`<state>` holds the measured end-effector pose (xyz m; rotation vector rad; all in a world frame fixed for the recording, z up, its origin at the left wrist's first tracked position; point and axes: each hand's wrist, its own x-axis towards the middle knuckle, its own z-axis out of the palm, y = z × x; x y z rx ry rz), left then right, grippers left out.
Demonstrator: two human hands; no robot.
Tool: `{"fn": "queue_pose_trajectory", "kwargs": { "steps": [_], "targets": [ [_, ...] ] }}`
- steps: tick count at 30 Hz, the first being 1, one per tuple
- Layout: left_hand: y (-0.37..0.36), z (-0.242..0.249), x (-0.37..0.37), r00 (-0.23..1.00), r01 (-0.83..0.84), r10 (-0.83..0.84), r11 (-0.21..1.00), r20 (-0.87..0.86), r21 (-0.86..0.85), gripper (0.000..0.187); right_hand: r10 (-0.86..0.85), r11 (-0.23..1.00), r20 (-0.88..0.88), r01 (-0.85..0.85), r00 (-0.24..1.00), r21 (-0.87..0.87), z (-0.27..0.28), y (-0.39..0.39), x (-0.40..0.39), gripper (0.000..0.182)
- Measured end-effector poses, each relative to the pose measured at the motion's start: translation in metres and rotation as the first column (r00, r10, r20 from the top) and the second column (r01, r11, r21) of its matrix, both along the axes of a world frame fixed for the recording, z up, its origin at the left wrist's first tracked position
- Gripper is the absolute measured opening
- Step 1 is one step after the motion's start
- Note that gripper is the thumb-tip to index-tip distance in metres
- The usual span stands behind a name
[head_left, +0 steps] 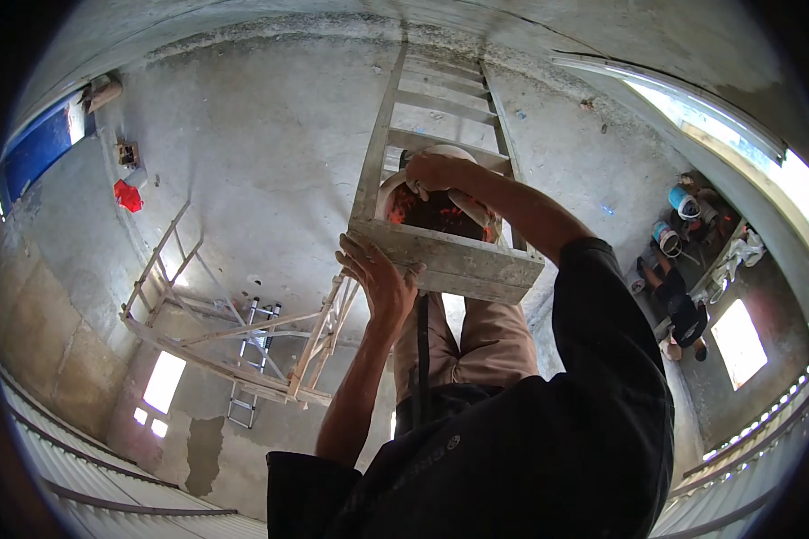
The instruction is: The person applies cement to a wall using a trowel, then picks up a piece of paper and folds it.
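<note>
My left hand (382, 283) lies against the left corner of the ladder's top board (458, 260), fingers stretched and thumb apart. My right arm reaches over the wooden ladder (382, 135), just beyond that board. There, my right hand (433, 171) is closed with its fingers curled down; I cannot tell what it holds. Around and below it shows a rounded, pale-edged shape (476, 211) with a dark, orange-red patterned middle (436, 211), framed by the ladder's rails. My forearm and hand hide part of it. My legs in brown trousers (490, 337) are on the near side of the top board.
Far below is a grey concrete floor (252, 153). A wooden frame (234, 350) and a metal ladder (256, 337) stand at left, with a red object (128, 196) beyond. At right, a person (679, 310) is near buckets (683, 202). Corrugated roofing (108, 490) runs along the lower edge.
</note>
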<state>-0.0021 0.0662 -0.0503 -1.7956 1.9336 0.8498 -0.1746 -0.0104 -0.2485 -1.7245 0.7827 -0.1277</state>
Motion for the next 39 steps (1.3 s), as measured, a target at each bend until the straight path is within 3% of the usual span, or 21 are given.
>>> {"fn": "queue_pose_trajectory", "kwargs": {
  "steps": [5, 7, 8, 10, 11, 13, 17, 20, 22, 25, 32, 35, 37, 39],
  "targets": [
    [-0.001, 0.001, -0.001, 1.0, 0.017, -0.017, 1.0, 0.002, 0.004, 0.119, -0.073, 0.992, -0.026, 0.075, 0.997, 0.098, -0.014, 0.014, 0.013, 0.027],
    [-0.003, 0.003, -0.005, 0.998, -0.03, 0.027, 0.997, 0.048, 0.074, 0.119, -0.063, 0.99, 0.076, 0.072, 0.995, -0.124, -0.01, 0.016, 0.012, 0.027],
    [-0.001, 0.004, -0.004, 0.998, -0.032, 0.028, 0.997, 0.054, 0.076, 0.119, -0.062, 0.99, 0.082, 0.072, 0.995, -0.122, -0.009, 0.015, 0.012, 0.027],
    [0.0, 0.001, -0.003, 1.0, -0.013, 0.013, 1.0, -0.015, 0.001, 0.12, -0.027, 0.998, 0.072, 0.024, 0.997, 0.05, -0.011, 0.008, 0.011, 0.022],
    [0.0, 0.0, -0.002, 1.0, -0.015, 0.015, 1.0, -0.011, -0.001, 0.12, -0.025, 0.999, 0.076, 0.021, 0.997, 0.048, -0.012, 0.009, 0.012, 0.022],
    [0.0, 0.0, -0.002, 1.0, -0.004, 0.004, 1.0, 0.016, 0.024, 0.12, -0.071, 0.973, 0.104, 0.092, 0.992, -0.213, -0.011, 0.018, 0.014, 0.017],
    [0.004, -0.002, -0.001, 0.999, 0.016, -0.018, 0.999, 0.048, 0.042, 0.118, -0.127, 0.956, 0.089, 0.146, 0.988, -0.255, -0.015, 0.027, 0.019, 0.014],
    [0.004, -0.002, 0.001, 1.0, 0.015, -0.016, 0.999, 0.018, 0.028, 0.117, -0.034, 0.973, 0.013, 0.036, 0.999, -0.228, -0.005, 0.033, 0.019, 0.014],
    [0.004, -0.003, 0.0, 1.0, 0.01, -0.01, 1.0, 0.011, 0.017, 0.118, -0.218, 0.94, 0.079, 0.231, 0.973, -0.253, 0.015, 0.042, 0.011, 0.016],
    [0.004, -0.004, -0.001, 1.0, -0.007, 0.007, 1.0, 0.02, 0.027, 0.119, -0.116, 0.939, 0.07, 0.132, 0.991, -0.317, 0.006, 0.048, 0.025, 0.01],
    [0.005, -0.003, 0.0, 1.0, 0.012, -0.012, 1.0, 0.0, 0.005, 0.12, -0.088, 0.96, 0.055, 0.1, 0.995, -0.262, -0.004, 0.034, 0.029, 0.012],
    [0.006, -0.004, 0.001, 0.999, 0.023, -0.023, 0.999, 0.031, 0.022, 0.121, -0.113, 0.973, -0.032, 0.104, 0.993, -0.208, 0.007, 0.031, 0.034, 0.013],
    [0.005, -0.003, 0.0, 0.999, 0.023, -0.024, 0.999, 0.03, 0.031, 0.12, -0.167, 0.984, -0.257, 0.177, 0.952, 0.017, 0.013, 0.034, 0.04, 0.015],
    [0.003, -0.001, -0.002, 1.0, 0.003, -0.003, 1.0, 0.019, 0.011, 0.119, -0.151, 0.988, -0.247, 0.139, 0.957, -0.064, 0.008, 0.037, 0.041, 0.014]
  ]
}}
